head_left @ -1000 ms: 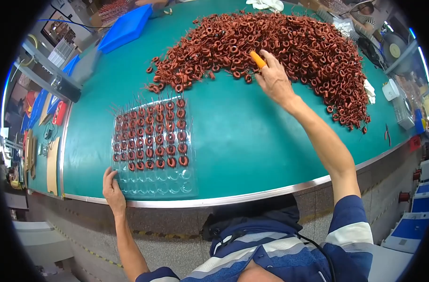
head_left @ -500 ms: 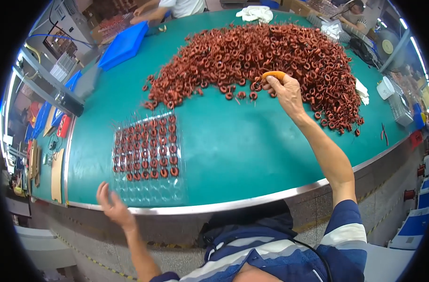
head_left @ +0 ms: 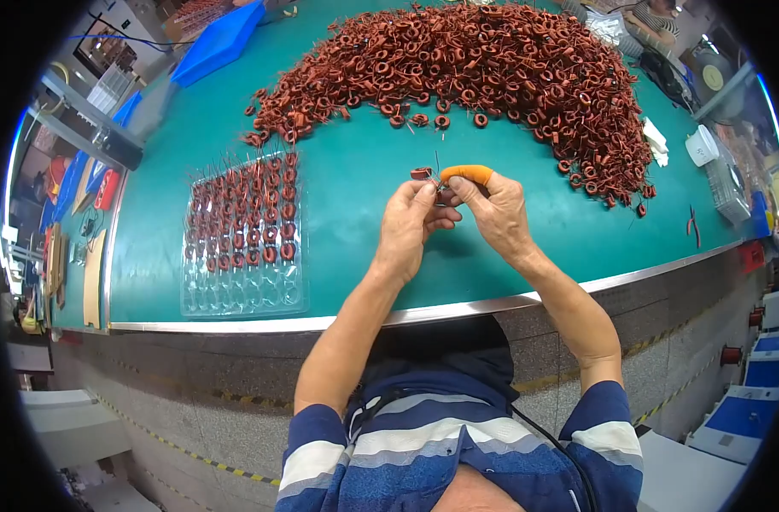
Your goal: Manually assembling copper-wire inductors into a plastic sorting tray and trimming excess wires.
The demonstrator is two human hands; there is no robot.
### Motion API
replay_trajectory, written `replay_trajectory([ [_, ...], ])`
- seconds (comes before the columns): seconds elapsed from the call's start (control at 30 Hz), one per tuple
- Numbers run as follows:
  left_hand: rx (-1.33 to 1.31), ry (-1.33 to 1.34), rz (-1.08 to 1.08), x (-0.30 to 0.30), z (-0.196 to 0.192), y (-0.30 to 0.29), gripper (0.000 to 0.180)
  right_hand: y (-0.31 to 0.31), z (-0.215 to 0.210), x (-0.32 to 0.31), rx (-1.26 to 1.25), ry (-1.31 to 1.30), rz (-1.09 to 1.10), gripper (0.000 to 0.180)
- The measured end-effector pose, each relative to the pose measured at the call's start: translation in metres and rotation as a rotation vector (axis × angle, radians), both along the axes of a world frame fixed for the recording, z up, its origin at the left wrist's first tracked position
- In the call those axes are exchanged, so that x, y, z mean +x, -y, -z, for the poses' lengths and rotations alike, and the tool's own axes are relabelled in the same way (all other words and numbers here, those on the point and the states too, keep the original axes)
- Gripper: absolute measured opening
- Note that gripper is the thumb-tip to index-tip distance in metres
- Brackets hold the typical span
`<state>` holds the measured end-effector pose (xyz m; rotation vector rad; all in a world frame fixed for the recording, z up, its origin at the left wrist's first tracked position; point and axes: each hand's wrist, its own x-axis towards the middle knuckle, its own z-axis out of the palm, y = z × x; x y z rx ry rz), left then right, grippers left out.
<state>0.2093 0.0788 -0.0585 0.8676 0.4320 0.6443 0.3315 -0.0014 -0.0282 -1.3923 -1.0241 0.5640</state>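
Note:
Above the bare green stretch of table, my two hands meet fingertip to fingertip. My left hand is closed, its thumb and fingers pinching a small red toroidal coil with thin wire leads. My right hand wears an orange finger cot on its index finger and is closed at the same spot, pinching by the leads. One lead sticks straight up between the hands. More red shows under the fingertips; whether that is a second coil I cannot tell. To the left lies a clear plastic tray with rows of coils, its nearest pockets bare.
A large heap of red coils arches across the far side, with several loose ones along its near edge. A blue bin stands far left. Pliers, a white cup and a white cloth are at right.
My right hand has come from the heap back toward me. My left hand has moved from beside the tray to meet it, closing on a coil. The view has shifted slightly.

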Motion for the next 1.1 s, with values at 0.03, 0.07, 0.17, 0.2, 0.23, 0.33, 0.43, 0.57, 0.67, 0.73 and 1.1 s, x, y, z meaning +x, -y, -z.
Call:
replay_trajectory([
  [0.03,-0.004,0.0,-0.003,0.003,0.004,-0.002,0.026,0.001,0.003,0.007,0.0,-0.02,0.022,0.02],
  [0.07,0.085,-0.06,-0.029,0.003,0.008,-0.006,0.024,-0.001,0.005,0.015,0.005,-0.039,0.039,0.02],
  [0.17,0.167,-0.118,-0.089,0.003,0.013,-0.018,0.021,-0.001,0.001,0.063,0.219,-0.225,0.288,0.027],
  [0.2,0.229,-0.098,-0.046,0.002,0.014,-0.019,0.021,0.003,0.001,0.068,0.169,-0.172,0.305,0.03],
  [0.23,0.293,-0.08,0.002,0.0,0.013,-0.021,0.02,0.006,-0.002,0.067,0.12,-0.121,0.326,0.034],
  [0.33,0.372,-0.092,0.092,-0.003,0.009,-0.018,0.02,0.006,0.003,0.048,-0.101,-0.02,-0.01,0.043],
  [0.43,0.383,-0.081,0.202,-0.003,-0.003,-0.006,0.02,0.006,0.005,0.039,-0.164,-0.07,-0.144,0.033],
  [0.57,0.4,-0.102,0.288,-0.004,-0.008,0.003,0.021,0.013,0.002,0.038,-0.181,-0.057,-0.155,0.026],
  [0.67,0.254,-0.06,0.266,-0.005,-0.011,0.007,0.024,0.017,0.003,0.039,-0.222,-0.055,-0.151,0.029],
  [0.73,0.191,-0.105,0.248,-0.006,-0.012,0.01,0.025,0.019,0.001,0.033,-0.226,0.214,-0.045,0.021],
  [1.1,0.067,-0.013,0.053,-0.003,-0.004,0.012,0.017,0.027,-0.007,-0.003,0.248,0.923,0.254,0.011],
])
